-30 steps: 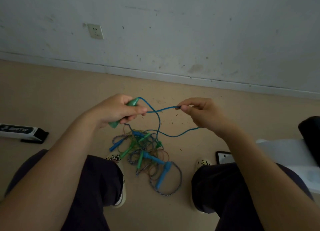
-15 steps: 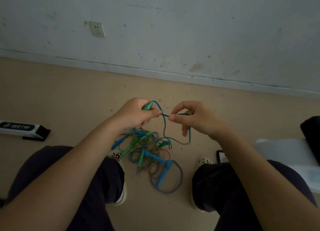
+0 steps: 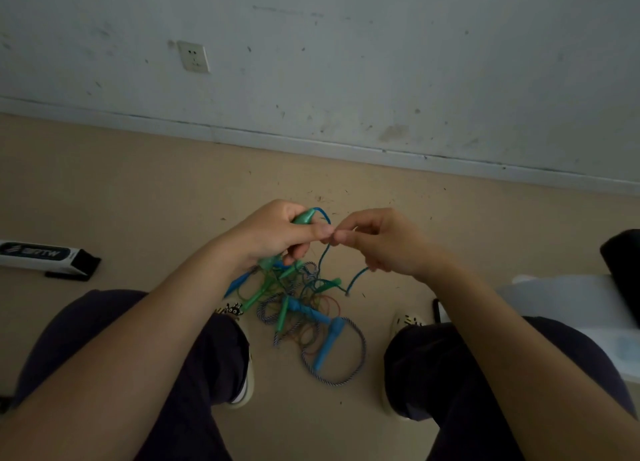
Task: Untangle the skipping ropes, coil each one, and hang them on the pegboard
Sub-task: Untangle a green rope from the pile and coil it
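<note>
**Blue cord held between both hands**

Left hand [image 3: 273,233] is gripping a green handle [image 3: 304,217], fingers curled round it. Right hand [image 3: 384,242] is pinching the blue cord [image 3: 358,276] between thumb and forefinger, fingertips meeting the left thumb. Tangled ropes [image 3: 304,315] are lying on the floor [image 3: 138,190] between the shoes.

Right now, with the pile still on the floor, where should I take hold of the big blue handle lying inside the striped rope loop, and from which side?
Grip the big blue handle at its middle, coming from above. It lies flat and bare on the floor inside the striped rope loop, with nothing over its shaft, while its upper end runs into the tangle, where fingers would likely snag cords.
</note>
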Available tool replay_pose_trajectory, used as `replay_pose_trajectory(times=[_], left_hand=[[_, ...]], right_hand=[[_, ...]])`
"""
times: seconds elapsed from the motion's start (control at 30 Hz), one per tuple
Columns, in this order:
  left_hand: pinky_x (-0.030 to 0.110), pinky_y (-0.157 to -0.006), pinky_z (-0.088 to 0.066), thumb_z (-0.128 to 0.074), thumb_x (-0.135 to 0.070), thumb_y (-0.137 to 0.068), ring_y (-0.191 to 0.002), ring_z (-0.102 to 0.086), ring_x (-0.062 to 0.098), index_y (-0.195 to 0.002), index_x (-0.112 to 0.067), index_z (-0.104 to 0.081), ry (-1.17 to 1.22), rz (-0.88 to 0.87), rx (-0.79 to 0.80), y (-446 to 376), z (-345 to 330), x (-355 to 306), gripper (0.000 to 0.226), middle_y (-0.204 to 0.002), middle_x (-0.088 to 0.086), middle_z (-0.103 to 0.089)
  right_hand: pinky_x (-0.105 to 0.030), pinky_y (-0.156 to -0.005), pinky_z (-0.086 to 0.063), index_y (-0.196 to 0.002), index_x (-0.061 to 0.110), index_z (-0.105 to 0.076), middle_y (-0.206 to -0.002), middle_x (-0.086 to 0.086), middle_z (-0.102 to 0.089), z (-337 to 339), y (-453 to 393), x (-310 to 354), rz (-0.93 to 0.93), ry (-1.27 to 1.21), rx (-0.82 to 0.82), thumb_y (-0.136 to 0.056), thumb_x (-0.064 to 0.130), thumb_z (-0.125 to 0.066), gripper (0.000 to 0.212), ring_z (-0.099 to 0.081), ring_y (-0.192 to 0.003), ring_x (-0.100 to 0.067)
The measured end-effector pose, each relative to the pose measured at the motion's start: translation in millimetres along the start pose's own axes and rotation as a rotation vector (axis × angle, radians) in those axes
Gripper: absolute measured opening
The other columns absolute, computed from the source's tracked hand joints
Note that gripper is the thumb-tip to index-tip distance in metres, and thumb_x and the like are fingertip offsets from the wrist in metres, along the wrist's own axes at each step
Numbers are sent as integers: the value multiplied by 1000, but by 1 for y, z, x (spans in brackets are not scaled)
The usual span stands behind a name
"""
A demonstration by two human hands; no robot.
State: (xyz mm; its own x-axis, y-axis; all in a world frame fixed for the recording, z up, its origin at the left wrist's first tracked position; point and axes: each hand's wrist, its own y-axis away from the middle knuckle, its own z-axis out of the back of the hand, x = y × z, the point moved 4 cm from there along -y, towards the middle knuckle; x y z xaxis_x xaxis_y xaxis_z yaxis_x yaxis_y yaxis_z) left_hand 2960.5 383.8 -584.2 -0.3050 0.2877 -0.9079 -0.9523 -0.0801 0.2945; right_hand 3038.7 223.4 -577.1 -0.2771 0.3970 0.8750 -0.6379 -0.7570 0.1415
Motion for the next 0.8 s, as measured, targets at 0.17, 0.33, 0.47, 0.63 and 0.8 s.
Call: replay_pose_trajectory(times=[0.17, 0.33, 0.47, 0.63, 0.8], left_hand=[[22, -56, -49, -68, -25, -92, -54, -55, 10, -92, -9, -72, -37, 64, 35, -1, 31, 6, 17, -59, -1, -62], [20, -50, -43, -69, -27, -92, -48, -49, 10, -86, -11, -73, -94, 68, -163, 0, 56, 12, 18, -55, -2, -58], [19, -43, -34, -66, -29, -94, -41, -35, 9, -88, -12, -70, -6, -36, -81, 4, 38, -7, 18, -52, -2, -49], [21, -42, -27, -68, -30, -93, -40, -33, 9, -90, -10, -71, 13, -111, -24, 6, 14, -33, 20, -53, -1, -48], [20, -47, -36, -66, -27, -93, -45, -43, 9, -91, -10, -72, -49, -104, 66, 18, -3, -41, 18, -59, -3, -59]], right_hand=[[-27, -55, -49, -76, 17, -65, -62, 0, -59, 29, -5, -9, 54, -96, -249, -96, 8, -59, 22, -57, -50, -11], [-28, -52, -45, -82, 12, -67, -68, -3, -63, 26, -3, -17, 2, -68, -188, -97, 14, -59, 18, -55, -50, -13], [-32, -56, -53, -113, 10, -62, -77, -10, -68, 14, 4, -2, -14, -186, -44, -88, 27, -70, 31, -63, -58, -23], [-31, -57, -52, -107, 6, -55, -75, -11, -62, 14, 11, 26, 90, -318, -85, -83, 12, -75, 31, -60, -59, -21], [-21, -44, -21, -88, 10, -64, -45, 10, -38, 17, 22, 37, 88, -35, -73, -82, 25, -78, 22, -25, -42, -7]])
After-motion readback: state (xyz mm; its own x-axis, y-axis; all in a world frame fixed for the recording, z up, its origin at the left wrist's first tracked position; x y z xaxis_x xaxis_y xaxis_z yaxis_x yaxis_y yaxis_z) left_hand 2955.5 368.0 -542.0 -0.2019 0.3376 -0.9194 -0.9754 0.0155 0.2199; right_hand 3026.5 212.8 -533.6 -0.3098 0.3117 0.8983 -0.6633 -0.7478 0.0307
